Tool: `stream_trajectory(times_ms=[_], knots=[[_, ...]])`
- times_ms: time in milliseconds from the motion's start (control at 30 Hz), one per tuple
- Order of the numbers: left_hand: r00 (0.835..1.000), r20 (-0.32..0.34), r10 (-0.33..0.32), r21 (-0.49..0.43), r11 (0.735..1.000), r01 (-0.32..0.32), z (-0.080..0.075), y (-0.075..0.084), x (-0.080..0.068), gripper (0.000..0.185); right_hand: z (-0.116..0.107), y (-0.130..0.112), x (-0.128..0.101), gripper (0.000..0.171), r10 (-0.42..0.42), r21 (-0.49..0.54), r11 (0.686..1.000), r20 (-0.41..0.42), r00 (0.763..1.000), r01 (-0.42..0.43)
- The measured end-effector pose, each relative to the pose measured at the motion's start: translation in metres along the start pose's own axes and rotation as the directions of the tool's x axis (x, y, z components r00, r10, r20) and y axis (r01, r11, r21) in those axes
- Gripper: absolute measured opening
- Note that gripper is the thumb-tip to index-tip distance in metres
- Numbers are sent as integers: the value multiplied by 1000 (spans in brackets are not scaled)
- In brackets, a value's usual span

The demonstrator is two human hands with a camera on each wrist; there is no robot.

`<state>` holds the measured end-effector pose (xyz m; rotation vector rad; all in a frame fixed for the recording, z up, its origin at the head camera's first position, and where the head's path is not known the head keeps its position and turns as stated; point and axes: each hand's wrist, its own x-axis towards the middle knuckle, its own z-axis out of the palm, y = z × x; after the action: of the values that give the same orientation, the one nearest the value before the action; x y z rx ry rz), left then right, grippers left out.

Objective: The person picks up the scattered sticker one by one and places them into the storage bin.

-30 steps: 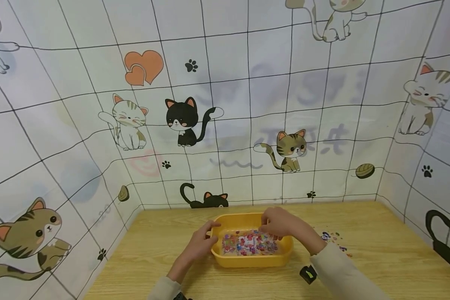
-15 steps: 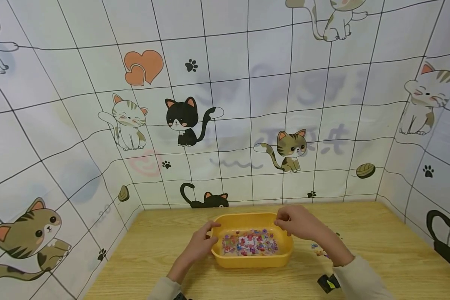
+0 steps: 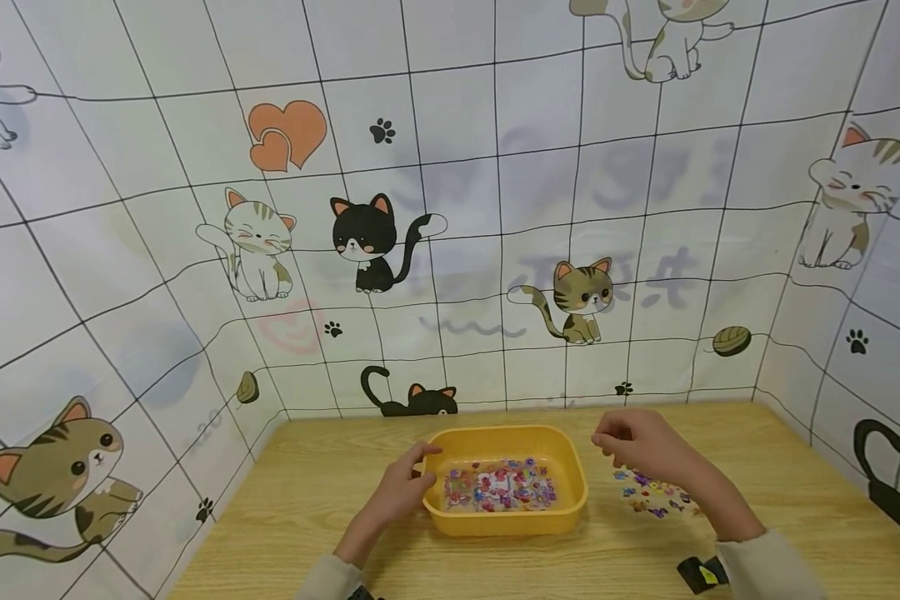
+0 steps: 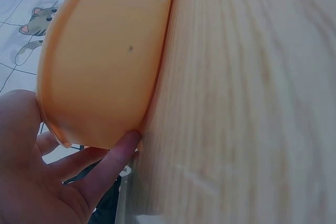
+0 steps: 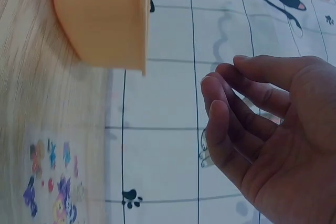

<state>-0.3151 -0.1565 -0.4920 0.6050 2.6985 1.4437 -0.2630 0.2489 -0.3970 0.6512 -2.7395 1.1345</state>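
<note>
A yellow plastic basin [image 3: 506, 523] stands on the wooden table, with sheets of small colourful stickers [image 3: 498, 486] lying on its floor. My left hand [image 3: 403, 483] grips the basin's left end; in the left wrist view, thumb and fingers of the left hand [image 4: 68, 166] lie on either side of its wall. To the right of the basin and above the table hovers my right hand [image 3: 648, 446], its fingers loosely curled. In the right wrist view nothing shows between the fingertips of the right hand [image 5: 268, 124]. Below it lies a patch of colourful sticker-like figures [image 3: 656, 493], partly hidden by the forearm.
A white sheet with cat drawings and a grid [image 3: 465, 250] hangs around the back and sides of the table [image 3: 330, 446]. A dark wrist device [image 3: 701, 573] sits by the right sleeve.
My right hand has risen out of the basin and moved right, past its rim to above the sticker patch. The left hand and the basin have stayed put.
</note>
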Motion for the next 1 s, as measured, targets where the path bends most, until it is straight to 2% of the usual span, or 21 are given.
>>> stream_trajectory(times_ms=[267, 467, 800, 1000], knots=[[1000, 4, -4, -6, 1000, 4, 0, -1, -1, 40, -11, 27, -14, 14, 59, -14, 998, -19, 998, -59], [1000, -2, -12, -2, 1000, 12, -1, 0, -2, 38, -14, 44, -19, 10, 96, -130, 986, -73, 993, -105], [1000, 2, -4, 8, 1000, 4, 0, 2, -1, 39, -25, 80, -30, 28, 152, -265, 951, -49, 987, -160], [1000, -4, -2, 13, 1000, 2, -1, 2, 0, 40, -29, 99, -34, 42, 220, -301, 928, -31, 975, -219]])
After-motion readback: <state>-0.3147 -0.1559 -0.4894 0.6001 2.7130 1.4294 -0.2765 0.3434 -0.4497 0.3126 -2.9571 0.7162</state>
